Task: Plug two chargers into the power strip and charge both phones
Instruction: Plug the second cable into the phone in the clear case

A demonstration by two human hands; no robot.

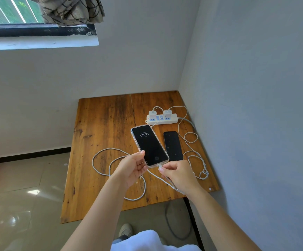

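Glowing on the screen of the clear-cased phone [149, 146] are the digits 08:21, with a tiny line of text above them too small to read and a faint round mark near the bottom edge. The left hand [131, 169] is holding this phone above the wooden table [103, 127], thumb lying on the screen's left edge and fingers curled beneath the case, clamped on it. The right hand [178, 173] is pinching the white plug [160, 166] between thumb and forefinger right at the phone's bottom port; whether the plug is fully seated is hard to tell. Its cable [101, 160] is trailing under the right wrist and looping across the table's left and front.

A second phone [173, 146] is lying flat, screen dark, just right of the held one; its near end is partly hidden by the right hand, so its port cannot be seen. A second white cable [192, 142] is curling in loops along the table's right side.

Sitting near the back of the table, the white power strip [162, 119] is carrying two white chargers [152, 115], both plugged in, with blue-tinted sockets showing between them. No brand can be read on any item. A grey cord [176, 223] is hanging below the table edge.
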